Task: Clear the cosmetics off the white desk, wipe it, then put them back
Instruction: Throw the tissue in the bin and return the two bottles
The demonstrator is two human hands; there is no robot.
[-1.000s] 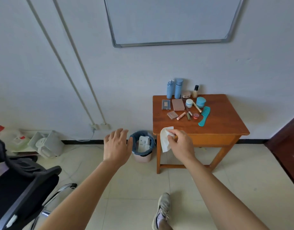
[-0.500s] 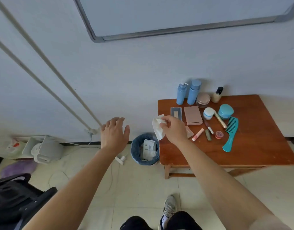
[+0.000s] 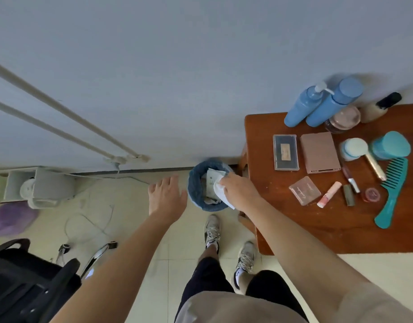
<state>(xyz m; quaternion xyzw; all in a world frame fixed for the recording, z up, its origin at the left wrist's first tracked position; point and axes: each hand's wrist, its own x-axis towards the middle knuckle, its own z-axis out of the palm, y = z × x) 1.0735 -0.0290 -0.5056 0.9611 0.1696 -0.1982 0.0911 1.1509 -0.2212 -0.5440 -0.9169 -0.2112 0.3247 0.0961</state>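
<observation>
Head view. We hold the wipe [image 3: 220, 191] above the bin [image 3: 196, 190], the right hand [image 3: 241, 192] with fingers [image 3: 226, 180] pinched round its upper part. To drop it cleanly, we judge it best to centre over the opening and then let go, since the wipe's lower end hangs over the near rim. The right arm reaches forward, wrist bent down. The left hand [image 3: 166, 197] hovers beside the bin, fingers spread, holding nothing. The cosmetics [image 3: 319, 152] lie on the brown table [image 3: 317, 229], right of the bin.
</observation>
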